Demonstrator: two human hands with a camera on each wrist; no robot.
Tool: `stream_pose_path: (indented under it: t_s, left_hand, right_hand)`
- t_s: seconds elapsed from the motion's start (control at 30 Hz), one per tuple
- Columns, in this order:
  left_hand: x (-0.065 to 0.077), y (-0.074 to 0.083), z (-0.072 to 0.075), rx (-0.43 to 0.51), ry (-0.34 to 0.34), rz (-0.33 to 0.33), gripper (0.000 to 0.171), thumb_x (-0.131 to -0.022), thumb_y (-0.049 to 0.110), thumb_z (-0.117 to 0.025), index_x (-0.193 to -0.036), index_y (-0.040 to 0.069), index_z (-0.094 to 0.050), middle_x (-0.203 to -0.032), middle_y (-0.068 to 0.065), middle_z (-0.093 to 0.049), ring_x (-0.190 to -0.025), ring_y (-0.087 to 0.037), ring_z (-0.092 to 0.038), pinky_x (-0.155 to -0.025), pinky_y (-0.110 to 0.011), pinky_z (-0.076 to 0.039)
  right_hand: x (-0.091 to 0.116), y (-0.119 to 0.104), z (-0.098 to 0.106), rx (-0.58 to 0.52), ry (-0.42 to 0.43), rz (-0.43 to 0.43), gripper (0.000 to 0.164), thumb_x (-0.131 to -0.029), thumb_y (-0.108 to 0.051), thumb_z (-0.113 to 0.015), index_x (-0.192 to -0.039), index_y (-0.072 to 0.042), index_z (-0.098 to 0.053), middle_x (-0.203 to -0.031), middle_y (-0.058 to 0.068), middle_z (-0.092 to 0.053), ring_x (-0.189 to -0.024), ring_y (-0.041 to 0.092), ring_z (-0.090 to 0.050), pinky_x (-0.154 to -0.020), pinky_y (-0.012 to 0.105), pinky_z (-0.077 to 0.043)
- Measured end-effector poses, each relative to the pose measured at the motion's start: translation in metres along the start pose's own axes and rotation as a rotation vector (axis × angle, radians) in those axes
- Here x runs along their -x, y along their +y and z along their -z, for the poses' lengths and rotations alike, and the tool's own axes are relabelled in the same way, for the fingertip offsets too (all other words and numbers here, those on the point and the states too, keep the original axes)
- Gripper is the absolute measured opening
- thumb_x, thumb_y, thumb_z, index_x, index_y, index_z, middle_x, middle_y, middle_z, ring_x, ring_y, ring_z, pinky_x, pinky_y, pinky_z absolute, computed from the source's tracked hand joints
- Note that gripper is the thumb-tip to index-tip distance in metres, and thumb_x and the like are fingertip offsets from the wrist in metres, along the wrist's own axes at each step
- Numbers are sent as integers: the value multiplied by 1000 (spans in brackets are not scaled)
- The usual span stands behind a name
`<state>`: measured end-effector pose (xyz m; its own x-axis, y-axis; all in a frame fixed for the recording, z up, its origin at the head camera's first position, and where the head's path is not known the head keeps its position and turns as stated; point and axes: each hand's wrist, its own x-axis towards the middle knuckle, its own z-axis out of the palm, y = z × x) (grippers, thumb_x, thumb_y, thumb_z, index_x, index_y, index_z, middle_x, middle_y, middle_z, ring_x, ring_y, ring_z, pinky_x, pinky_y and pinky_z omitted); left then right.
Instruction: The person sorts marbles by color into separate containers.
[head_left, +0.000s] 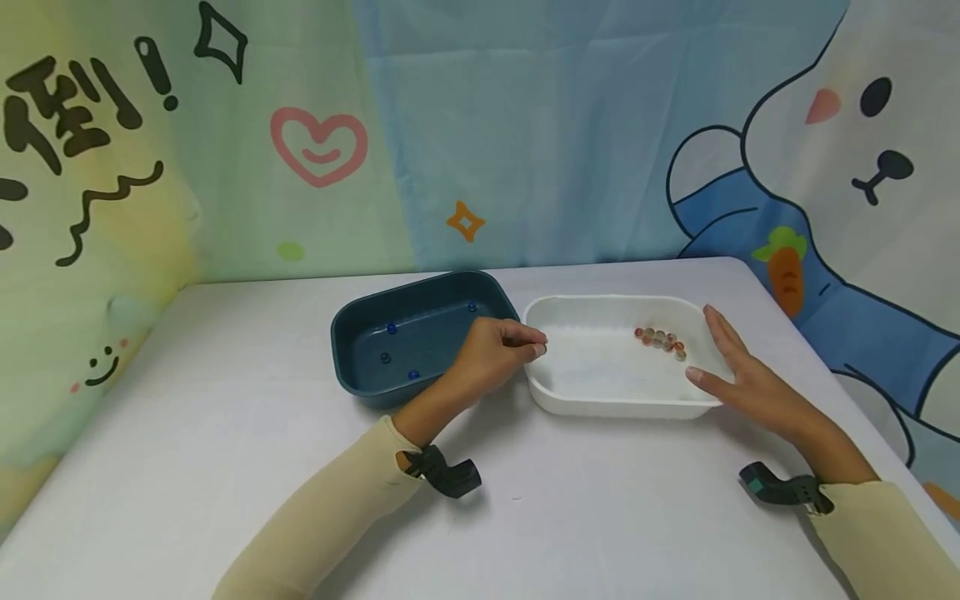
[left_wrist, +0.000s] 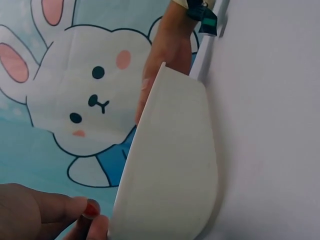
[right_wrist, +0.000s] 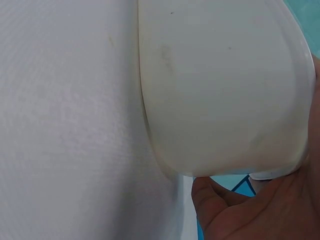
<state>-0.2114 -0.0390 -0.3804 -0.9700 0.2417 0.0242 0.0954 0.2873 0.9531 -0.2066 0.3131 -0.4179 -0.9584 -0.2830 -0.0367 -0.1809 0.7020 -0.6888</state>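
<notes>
My left hand [head_left: 487,354] pinches a red marble [left_wrist: 91,209] between thumb and fingertips, right at the left rim of the white tub [head_left: 592,367]. Several red and greenish marbles [head_left: 660,338] lie clustered on the tub's floor, toward its right side. At the tub's right end, my right hand [head_left: 753,379] rests with fairly straight fingers along the rim, its thumb over the near right corner. Beneath my left forearm is the dark teal tub [head_left: 450,321], where several dark blue marbles [head_left: 413,375] lie scattered; the arm hides its near right corner.
Both tubs stand side by side toward the back of a white-covered table [head_left: 187,417]. A printed cloth backdrop [head_left: 525,150] hangs directly behind the table and along its sides. Each wrist carries a small black camera [head_left: 450,477].
</notes>
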Motion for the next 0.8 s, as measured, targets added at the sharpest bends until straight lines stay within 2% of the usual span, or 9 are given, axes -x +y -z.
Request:
stream_pose_path:
  t_s: [0.2, 0.43, 0.8]
  left_hand:
    - [-7, 2, -2, -23, 1, 35, 13, -89, 8, -71, -100, 3, -76, -91, -1, -72, -83, -10, -63, -69, -21, -50]
    - [-12, 1, -3, -12, 11, 100, 17, -89, 9, -71, -103, 1, -75, -91, 0, -71, -85, -12, -63, -72, -23, -51]
    - [-26, 4, -2, -12, 22, 70, 16, -89, 8, -70, -103, -1, -74, -94, -3, -71, -90, -13, -65, -77, -26, -53]
  right_hand:
    - [3, 1, 0, -13, 2, 1, 96, -94, -39, -61, -153, -30, 15, -159, 7, 21, -142, 47, 11, -87, 81, -17]
    - [2, 2, 0, -30, -6, 10, 96, -94, -37, -61, -153, -30, 14, -159, 7, 21, -142, 47, 11, -89, 80, -17]
    - [0, 1, 1, -18, -2, 4, 96, -94, -39, -61, -153, -31, 14, -159, 5, 21, -142, 47, 11, -87, 80, -19]
